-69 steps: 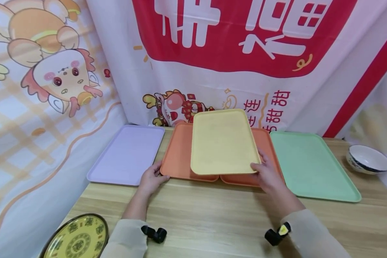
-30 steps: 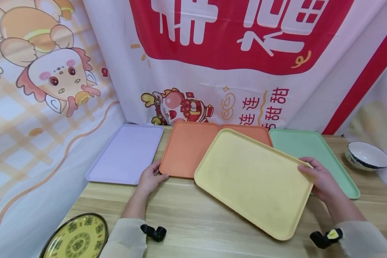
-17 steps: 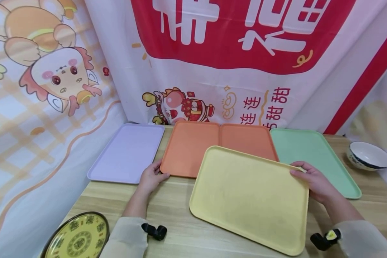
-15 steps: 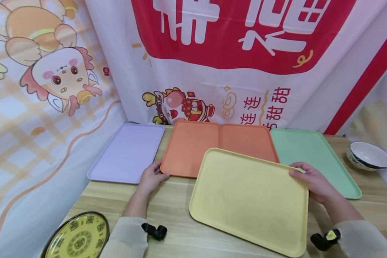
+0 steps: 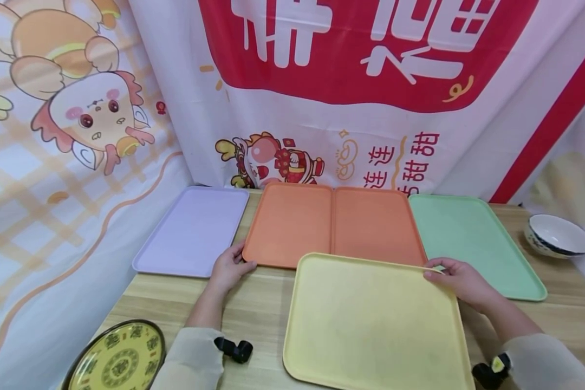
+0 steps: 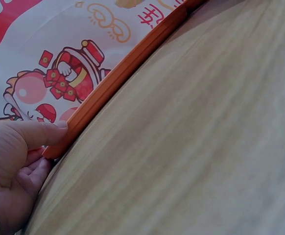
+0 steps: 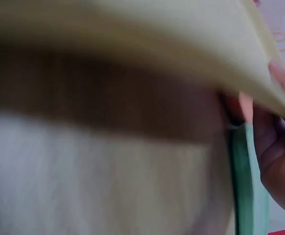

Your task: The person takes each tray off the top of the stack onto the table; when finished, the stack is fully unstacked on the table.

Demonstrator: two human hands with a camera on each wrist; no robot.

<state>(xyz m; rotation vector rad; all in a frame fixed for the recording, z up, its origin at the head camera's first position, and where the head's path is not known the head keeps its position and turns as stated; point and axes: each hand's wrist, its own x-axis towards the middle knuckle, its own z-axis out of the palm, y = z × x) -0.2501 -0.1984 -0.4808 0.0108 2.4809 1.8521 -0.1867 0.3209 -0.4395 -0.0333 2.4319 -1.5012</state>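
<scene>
At the front left corner of the left orange tray (image 5: 290, 225), my left hand (image 5: 228, 269) pinches the rim; in the left wrist view the thumb lies on the orange edge and fingers curl at the corner. A second orange tray (image 5: 377, 225) sits right beside it. My right hand (image 5: 460, 283) grips a yellow tray (image 5: 370, 325) by its far right corner, thumb on the upper face. The yellow tray is held above the table, with a gap and shadow beneath it in the right wrist view, and its near edge is partly cut off in the head view.
A lilac tray (image 5: 192, 230) lies at the left and a green tray (image 5: 478, 246) at the right. Beyond the green one stands a patterned bowl (image 5: 559, 235). A yellow patterned plate (image 5: 119, 360) is at the near left. A printed cloth (image 5: 351, 81) hangs behind the table.
The yellow tray has left its place over the orange trays, swung right, then come toward me and levelled out, uncovering both orange trays. My left hand has stayed at the orange corner.
</scene>
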